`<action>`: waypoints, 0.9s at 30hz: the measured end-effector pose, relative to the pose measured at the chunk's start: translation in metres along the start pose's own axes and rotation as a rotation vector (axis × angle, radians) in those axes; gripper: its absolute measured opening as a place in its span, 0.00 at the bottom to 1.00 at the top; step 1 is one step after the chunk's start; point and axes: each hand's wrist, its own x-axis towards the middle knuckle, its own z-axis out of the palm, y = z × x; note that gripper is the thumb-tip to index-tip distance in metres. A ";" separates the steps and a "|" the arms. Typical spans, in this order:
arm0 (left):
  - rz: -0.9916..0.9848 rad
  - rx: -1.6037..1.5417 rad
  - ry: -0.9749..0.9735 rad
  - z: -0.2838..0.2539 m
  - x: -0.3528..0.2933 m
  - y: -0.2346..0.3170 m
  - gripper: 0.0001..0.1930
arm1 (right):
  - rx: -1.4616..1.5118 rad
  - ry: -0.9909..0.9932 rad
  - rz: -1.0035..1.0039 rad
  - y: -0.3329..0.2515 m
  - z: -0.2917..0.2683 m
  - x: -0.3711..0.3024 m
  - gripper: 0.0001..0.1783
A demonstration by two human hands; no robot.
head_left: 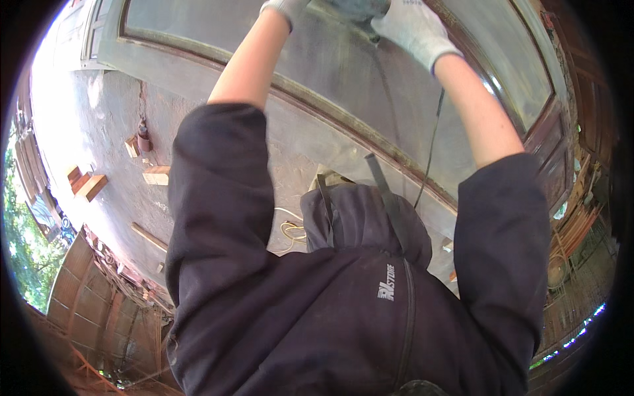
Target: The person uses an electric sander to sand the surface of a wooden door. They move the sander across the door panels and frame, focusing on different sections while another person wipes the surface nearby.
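Both hands wear pale work gloves and reach to the upper edge of the view. My right hand (417, 30) is closed on a power tool (360, 8) with a dark blue-green body, partly cut off by that edge, so its exact kind is unclear. My left hand (288, 8) is beside the tool's left side; its fingers are out of view. Under the tool lies a large panelled wooden door (337, 63) with dusty grey panels and brown mouldings. A thin black cord (432, 135) hangs across the door below my right hand.
Wood blocks (91, 187) and a wooden stick (149, 236) lie on the concrete floor (109, 125) to the left. A coiled yellowish cable (292, 231) lies near my legs. Stacked timber (581, 231) stands at the right.
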 end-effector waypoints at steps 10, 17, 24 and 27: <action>-0.427 -0.234 0.065 0.050 -0.204 0.039 0.12 | 0.096 -0.219 0.069 0.023 0.082 -0.153 0.16; -0.323 -0.382 0.024 0.066 -0.156 0.041 0.11 | 0.036 -0.204 0.101 0.035 0.050 -0.124 0.21; -0.145 -0.236 0.188 0.090 -0.015 -0.003 0.19 | 0.022 -0.040 0.066 0.055 0.018 -0.037 0.19; 0.022 -0.073 0.080 0.071 -0.052 -0.003 0.16 | 0.096 -0.024 0.090 0.045 0.033 -0.073 0.20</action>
